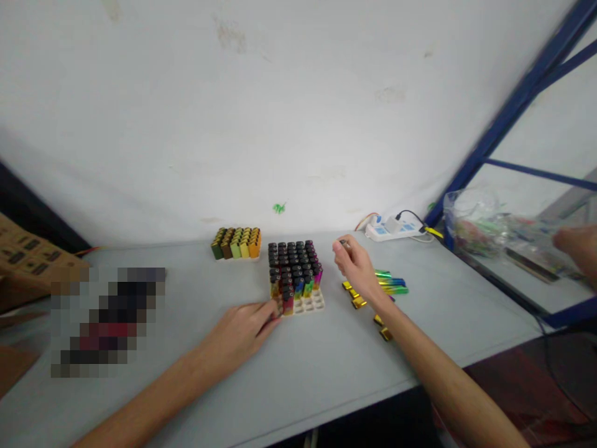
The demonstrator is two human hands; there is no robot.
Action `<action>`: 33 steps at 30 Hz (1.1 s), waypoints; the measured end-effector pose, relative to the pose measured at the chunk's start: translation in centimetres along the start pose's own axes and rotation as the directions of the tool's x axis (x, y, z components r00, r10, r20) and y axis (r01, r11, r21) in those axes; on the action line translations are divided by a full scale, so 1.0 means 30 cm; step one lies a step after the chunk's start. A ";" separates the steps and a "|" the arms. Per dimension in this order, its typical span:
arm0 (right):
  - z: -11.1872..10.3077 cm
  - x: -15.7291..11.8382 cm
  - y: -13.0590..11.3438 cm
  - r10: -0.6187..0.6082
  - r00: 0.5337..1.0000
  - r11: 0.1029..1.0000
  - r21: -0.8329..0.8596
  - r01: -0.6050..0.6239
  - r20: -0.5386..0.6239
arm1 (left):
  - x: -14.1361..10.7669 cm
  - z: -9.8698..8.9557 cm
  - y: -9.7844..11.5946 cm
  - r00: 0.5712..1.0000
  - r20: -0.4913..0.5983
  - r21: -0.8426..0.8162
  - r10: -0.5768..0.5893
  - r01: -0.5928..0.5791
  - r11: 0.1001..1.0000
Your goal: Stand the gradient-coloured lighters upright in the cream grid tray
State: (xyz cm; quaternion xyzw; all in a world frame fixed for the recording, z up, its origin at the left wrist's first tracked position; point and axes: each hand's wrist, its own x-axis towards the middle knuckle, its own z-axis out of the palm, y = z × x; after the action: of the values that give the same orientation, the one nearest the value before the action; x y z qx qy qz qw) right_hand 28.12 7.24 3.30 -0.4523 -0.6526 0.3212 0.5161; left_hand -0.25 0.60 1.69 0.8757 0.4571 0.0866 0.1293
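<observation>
Lighters with black tops (293, 264) stand upright in rows in a white slotted rack (308, 305), whose front right slots show bare. My left hand (247, 326) is at the rack's front left corner, fingers closed round what looks like a lighter, mostly hidden by them. My right hand (355, 264) is raised to the right of the rack, closed on a small object with a dark metallic tip, seemingly a lighter; most of it is hidden in the fist. Under and beside the right forearm lie shiny gold, green and blue metallic sleeves (394, 286).
Behind, on the left, a second rack holds green, brown and yellow cases (236, 242). A white power strip (394, 229) with cables lies by the wall. Cardboard boxes (35, 261) stand far left. Beyond a blue frame (494, 130) are plastic bags (480, 224) and another person's hand (578, 249).
</observation>
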 end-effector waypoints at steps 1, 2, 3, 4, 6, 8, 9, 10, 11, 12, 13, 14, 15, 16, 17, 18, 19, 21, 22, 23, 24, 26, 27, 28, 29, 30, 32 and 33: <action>-0.001 -0.001 -0.010 -0.032 0.999 0.999 0.004 0.032 0.009 | 0.000 -0.002 0.001 1.000 0.007 0.004 0.000 0.000 1.000; -0.003 -0.003 -0.023 -0.075 0.997 0.997 -0.006 0.075 0.015 | 0.000 -0.003 0.003 1.000 0.010 0.009 0.003 -0.003 1.000; -0.007 -0.004 -0.038 -0.127 0.992 0.991 -0.029 0.128 0.020 | 0.001 -0.004 0.005 1.000 0.008 0.018 0.006 -0.007 1.000; -0.012 -0.006 -0.054 -0.183 0.983 0.980 -0.067 0.185 0.034 | 0.000 -0.003 0.006 1.000 0.002 0.029 0.011 -0.011 1.000; -0.022 -0.012 -0.091 -0.286 0.957 0.940 -0.180 0.291 0.054 | -0.001 0.004 0.010 1.000 -0.023 0.068 0.013 -0.011 0.998; -0.027 -0.021 -0.128 -0.327 0.942 0.908 -0.252 0.335 0.074 | -0.006 0.019 0.013 0.998 -0.061 0.118 0.009 -0.001 0.993; -0.025 -0.028 -0.146 -0.319 0.944 0.911 -0.249 0.330 0.086 | -0.010 0.029 0.014 0.997 -0.081 0.142 0.009 0.003 0.990; -0.020 -0.035 -0.165 -0.297 0.949 0.922 -0.226 0.314 0.107 | -0.014 0.039 0.014 0.995 -0.101 0.161 0.012 0.005 0.987; -0.011 -0.043 -0.185 -0.275 0.952 0.934 -0.198 0.298 0.135 | -0.018 0.048 0.013 0.993 -0.120 0.173 0.018 0.003 0.985; 0.001 -0.050 -0.206 -0.268 0.949 0.938 -0.180 0.297 0.168 | -0.022 0.056 0.010 0.990 -0.137 0.178 0.029 -0.005 0.984; 0.017 -0.055 -0.227 -0.279 0.938 0.932 -0.179 0.316 0.203 | -0.025 0.061 0.005 0.987 -0.154 0.177 0.044 -0.017 0.984; 0.034 -0.059 -0.247 -0.306 0.920 0.914 -0.194 0.356 0.245 | -0.028 0.065 -0.001 0.983 -0.170 0.170 0.062 -0.033 0.985; 0.053 -0.060 -0.267 -0.335 0.895 0.890 -0.212 0.403 0.295 | -0.030 0.065 -0.009 0.979 -0.187 0.158 0.082 -0.053 0.986; 0.073 -0.059 -0.283 -0.356 0.867 0.865 -0.227 0.447 0.350 | -0.031 0.065 -0.019 0.974 -0.203 0.143 0.103 -0.075 0.987; 0.092 -0.054 -0.294 -0.368 0.836 0.841 -0.237 0.485 0.407 | -0.031 0.062 -0.028 0.968 -0.218 0.125 0.125 -0.099 0.987; 0.110 -0.048 -0.300 -0.370 0.806 0.818 -0.249 0.518 0.462 | -0.031 0.060 -0.036 0.962 -0.231 0.109 0.146 -0.124 0.986; 0.127 -0.040 -0.299 -0.365 0.777 0.790 -0.271 0.550 0.513 | -0.030 0.057 -0.042 0.956 -0.240 0.099 0.167 -0.147 0.984; 0.154 -0.025 -0.281 -0.350 0.725 0.710 -0.337 0.618 0.593 | -0.027 0.055 -0.048 0.947 -0.251 0.109 0.201 -0.179 0.978; 0.165 -0.019 -0.266 -0.348 0.707 0.667 -0.367 0.648 0.615 | -0.026 0.055 -0.047 0.945 -0.251 0.124 0.210 -0.184 0.975; 0.173 -0.014 -0.250 -0.349 0.699 0.636 -0.390 0.666 0.624 | -0.025 0.056 -0.045 0.944 -0.250 0.139 0.214 -0.183 0.973; 0.180 -0.011 -0.235 -0.351 0.700 0.623 -0.404 0.670 0.621 | -0.025 0.058 -0.042 0.945 -0.250 0.151 0.211 -0.177 0.973; 0.188 -0.009 -0.212 -0.347 0.726 0.640 -0.416 0.646 0.593 | -0.024 0.059 -0.035 0.947 -0.247 0.160 0.204 -0.168 0.973; 0.189 -0.008 -0.207 -0.335 0.746 0.658 -0.423 0.623 0.576 | -0.023 0.059 -0.032 0.949 -0.242 0.160 0.203 -0.167 0.973; 0.190 -0.008 -0.207 -0.311 0.765 0.676 -0.434 0.595 0.564 | -0.023 0.057 -0.030 0.951 -0.235 0.160 0.203 -0.168 0.973; 0.190 -0.007 -0.212 -0.282 0.781 0.693 -0.445 0.567 0.557 | -0.023 0.055 -0.028 0.952 -0.227 0.159 0.204 -0.170 0.972; 0.189 -0.005 -0.219 -0.251 0.792 0.707 -0.453 0.543 0.557 | -0.023 0.053 -0.027 0.955 -0.218 0.157 0.201 -0.169 0.973; 0.189 -0.001 -0.239 -0.201 0.793 0.722 -0.460 0.517 0.575 | -0.023 0.047 -0.025 0.961 -0.206 0.148 0.187 -0.158 0.976; 0.190 0.001 -0.249 -0.185 0.786 0.719 -0.464 0.517 0.590 | -0.023 0.044 -0.024 0.962 -0.204 0.144 0.181 -0.154 0.978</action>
State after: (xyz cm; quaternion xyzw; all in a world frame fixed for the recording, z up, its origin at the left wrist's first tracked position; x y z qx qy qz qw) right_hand 20.69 4.66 8.44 -0.3543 -0.9067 0.0941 0.2084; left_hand -0.85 0.24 0.18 0.9031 0.3972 0.1627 0.0150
